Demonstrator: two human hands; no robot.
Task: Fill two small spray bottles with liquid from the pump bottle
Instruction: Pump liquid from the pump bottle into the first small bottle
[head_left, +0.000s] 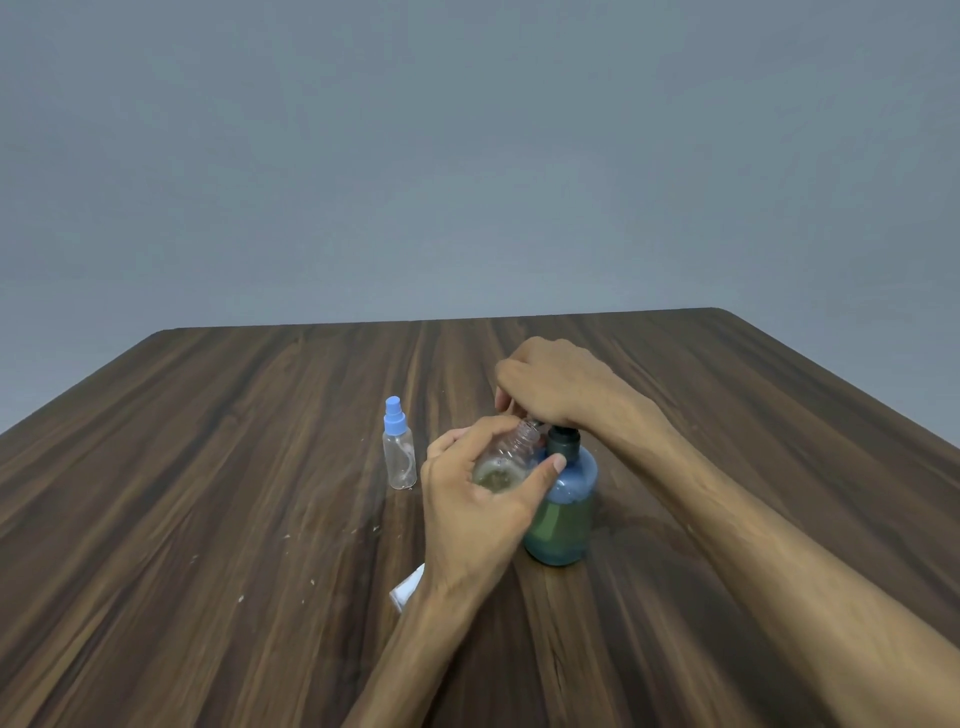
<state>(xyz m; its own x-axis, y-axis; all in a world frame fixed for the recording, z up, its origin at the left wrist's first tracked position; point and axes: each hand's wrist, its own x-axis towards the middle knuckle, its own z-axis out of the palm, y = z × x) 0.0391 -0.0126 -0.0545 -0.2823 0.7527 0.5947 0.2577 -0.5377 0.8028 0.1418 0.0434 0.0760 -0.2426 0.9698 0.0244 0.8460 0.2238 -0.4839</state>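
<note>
A blue-green pump bottle (563, 514) stands on the wooden table (260, 467), partly filled with greenish liquid. My right hand (556, 379) lies on top of its pump head, which is hidden beneath it. My left hand (478, 499) grips a clear small spray bottle (511, 457) with its cap off, its threaded neck held up under the pump's spout; pale liquid shows in its lower part. A second small spray bottle (399, 452), clear with a blue spray cap, stands upright to the left and looks empty.
A small white object (408, 590), partly hidden behind my left wrist, lies on the table. Pale specks are scattered over the near left of the tabletop. A plain grey wall rises behind the table's far edge.
</note>
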